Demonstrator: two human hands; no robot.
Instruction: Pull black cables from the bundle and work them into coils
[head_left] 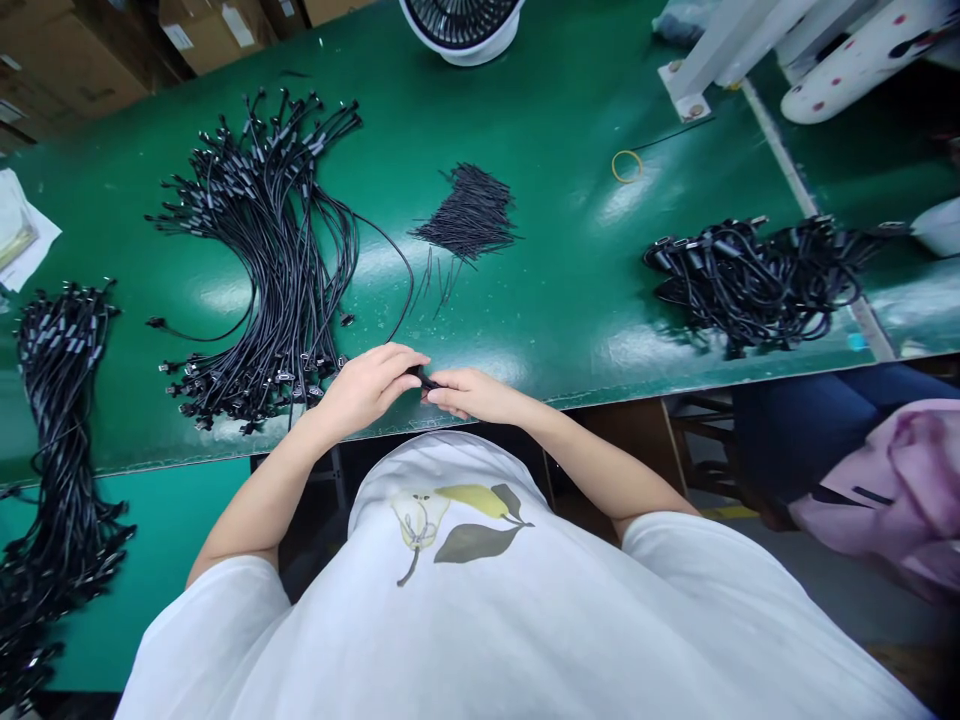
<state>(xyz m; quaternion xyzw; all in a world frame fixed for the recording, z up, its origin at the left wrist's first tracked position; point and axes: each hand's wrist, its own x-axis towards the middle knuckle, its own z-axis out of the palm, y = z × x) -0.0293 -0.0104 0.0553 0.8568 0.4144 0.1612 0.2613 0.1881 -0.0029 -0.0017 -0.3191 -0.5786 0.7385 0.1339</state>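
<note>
Close to the table's front edge, my left hand (373, 385) and my right hand (474, 394) meet, both with fingers closed on a short black cable (425, 381). Most of that cable is hidden by my fingers. Left of my hands spreads a large pile of black cables (281, 240) with connectors at both ends, one cable looping out toward my left hand. Beyond my hands lies a heap of short thin black ties (474, 212), a few of them strewn loose on its near side.
A second cable bundle (60, 400) hangs over the left table edge. Coiled black cables (757, 280) lie at the right on the green table (570, 290). A yellow rubber band (626, 167), a white fan (465, 40) and a metal bracket (686, 92) are farther back.
</note>
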